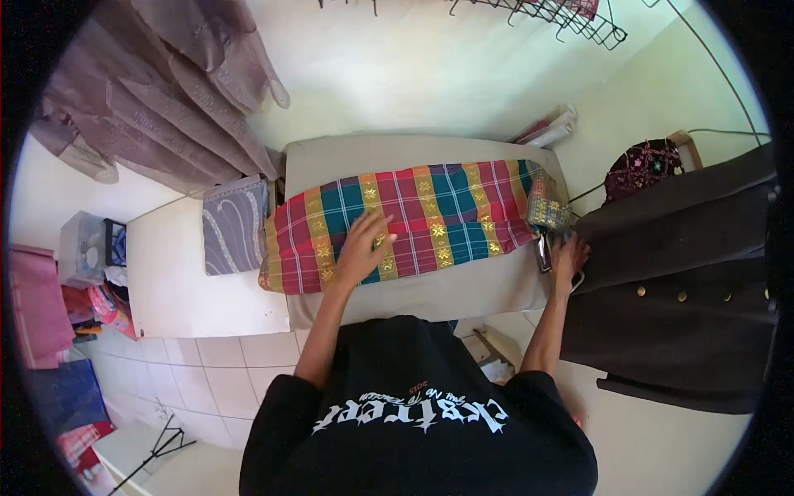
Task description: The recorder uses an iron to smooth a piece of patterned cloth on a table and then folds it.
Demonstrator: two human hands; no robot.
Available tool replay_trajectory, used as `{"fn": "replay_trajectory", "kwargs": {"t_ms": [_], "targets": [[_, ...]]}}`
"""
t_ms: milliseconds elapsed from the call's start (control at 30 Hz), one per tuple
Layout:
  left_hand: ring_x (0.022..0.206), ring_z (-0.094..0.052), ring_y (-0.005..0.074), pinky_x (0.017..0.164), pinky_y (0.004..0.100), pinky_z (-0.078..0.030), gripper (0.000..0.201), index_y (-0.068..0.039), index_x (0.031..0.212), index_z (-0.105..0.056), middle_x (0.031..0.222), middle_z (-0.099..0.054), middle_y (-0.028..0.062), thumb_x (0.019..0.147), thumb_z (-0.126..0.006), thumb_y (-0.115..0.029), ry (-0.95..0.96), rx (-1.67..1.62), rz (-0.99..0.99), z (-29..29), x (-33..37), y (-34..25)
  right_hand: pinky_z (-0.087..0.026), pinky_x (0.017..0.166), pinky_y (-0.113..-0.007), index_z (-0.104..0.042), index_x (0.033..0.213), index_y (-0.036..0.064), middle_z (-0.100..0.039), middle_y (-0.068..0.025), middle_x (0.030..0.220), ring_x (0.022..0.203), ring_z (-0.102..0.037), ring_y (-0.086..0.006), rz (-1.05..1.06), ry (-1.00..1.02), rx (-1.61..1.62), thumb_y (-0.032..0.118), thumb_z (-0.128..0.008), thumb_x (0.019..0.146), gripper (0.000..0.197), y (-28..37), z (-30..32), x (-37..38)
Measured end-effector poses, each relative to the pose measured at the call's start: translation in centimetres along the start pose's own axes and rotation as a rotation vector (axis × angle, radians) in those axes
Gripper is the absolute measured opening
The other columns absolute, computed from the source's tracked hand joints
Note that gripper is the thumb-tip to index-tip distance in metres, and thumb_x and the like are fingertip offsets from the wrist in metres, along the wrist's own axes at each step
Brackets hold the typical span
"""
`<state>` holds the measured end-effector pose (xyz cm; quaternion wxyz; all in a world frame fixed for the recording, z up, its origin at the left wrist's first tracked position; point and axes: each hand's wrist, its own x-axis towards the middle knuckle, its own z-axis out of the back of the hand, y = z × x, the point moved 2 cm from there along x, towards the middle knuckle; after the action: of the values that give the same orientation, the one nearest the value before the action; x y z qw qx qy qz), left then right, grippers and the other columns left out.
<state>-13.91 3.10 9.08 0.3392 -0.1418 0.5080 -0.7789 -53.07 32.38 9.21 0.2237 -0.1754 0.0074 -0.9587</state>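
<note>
A plaid cloth point(405, 219) in red, green and gold lies lengthwise across a padded grey-beige surface point(347, 157). Its right end is bunched up and hangs toward the edge. My left hand point(362, 246) is open over the middle-left of the cloth, fingers apart; whether it touches the fabric I cannot tell. At the right end of the surface, my right hand point(566, 258) is closed around what looks like a clothes iron point(543, 253). Only a shiny metal plate and a bit of its body show; my fingers hide the rest.
Left of the plaid cloth, a folded grey patterned cloth point(235, 227) lies on a white tabletop point(165, 269). A dark buttoned garment point(670, 289) hangs close by my right arm. A mauve curtain point(157, 91) hangs at back left, and a wire rack point(571, 21) is on the wall.
</note>
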Motion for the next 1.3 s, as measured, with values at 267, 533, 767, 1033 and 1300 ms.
{"fn": "replay_trajectory", "kwargs": {"t_ms": [267, 533, 767, 1033, 1300], "targets": [[0.147, -0.022, 0.0305, 0.12, 0.0523, -0.01, 0.053, -0.026, 0.148, -0.042, 0.16, -0.025, 0.0086, 0.099, -0.045, -0.048, -0.175, 0.688, -0.337, -3.7, 2.5, 2.0, -0.051, 0.084, -0.05, -0.042, 0.135, -0.0019, -0.063, -0.0261, 0.101, 0.098, -0.065, -0.0352, 0.231, 0.118, 0.212, 0.018, -0.062, 0.085, 0.057, -8.7, -5.7, -2.1], [0.143, -0.03, 0.0322, 0.118, 0.0499, -0.017, 0.047, -0.016, 0.14, -0.052, 0.154, -0.036, 0.0115, 0.099, -0.05, -0.039, -0.203, 0.577, -0.192, -2.1, 3.5, 2.0, -0.037, 0.038, -0.028, -0.046, 0.105, 0.0033, -0.054, -0.0047, 0.064, 0.045, -0.048, -0.01, -0.216, 0.811, 0.902, 0.019, -0.067, 0.09, 0.03, 1.6, 8.7, -10.9], [0.141, -0.034, 0.0313, 0.117, 0.0497, -0.023, 0.045, -0.011, 0.141, -0.05, 0.15, -0.041, 0.0119, 0.1, -0.047, -0.028, -0.395, 0.729, -0.319, -0.3, 6.8, 4.2, -0.045, 0.041, -0.039, -0.042, 0.104, 0.0024, -0.061, -0.0137, 0.062, 0.049, -0.063, -0.0235, 0.188, 0.899, 0.962, 0.025, -0.062, 0.095, 0.032, 19.2, 14.4, -8.9], [0.143, -0.033, 0.0296, 0.118, 0.0456, -0.022, 0.052, -0.009, 0.149, -0.037, 0.154, -0.037, 0.0114, 0.1, -0.042, -0.025, -0.38, 0.74, -0.217, -0.8, 7.3, 4.8, -0.049, 0.057, -0.057, -0.042, 0.115, -0.0007, -0.062, -0.0312, 0.072, 0.068, -0.062, -0.0512, 0.602, 0.362, 0.638, 0.028, -0.062, 0.091, 0.042, 30.6, 6.1, -9.6], [0.144, -0.03, 0.0309, 0.118, 0.0473, -0.022, 0.053, -0.012, 0.151, -0.036, 0.155, -0.035, 0.0099, 0.102, -0.041, -0.032, -0.384, 0.771, -0.216, -0.4, 7.7, 4.7, -0.052, 0.062, -0.056, -0.041, 0.133, 0.0051, -0.064, -0.0291, 0.077, 0.069, -0.063, -0.0485, 0.506, 0.332, 0.413, 0.036, -0.061, 0.092, 0.056, 23.6, 2.8, 1.2]]}}
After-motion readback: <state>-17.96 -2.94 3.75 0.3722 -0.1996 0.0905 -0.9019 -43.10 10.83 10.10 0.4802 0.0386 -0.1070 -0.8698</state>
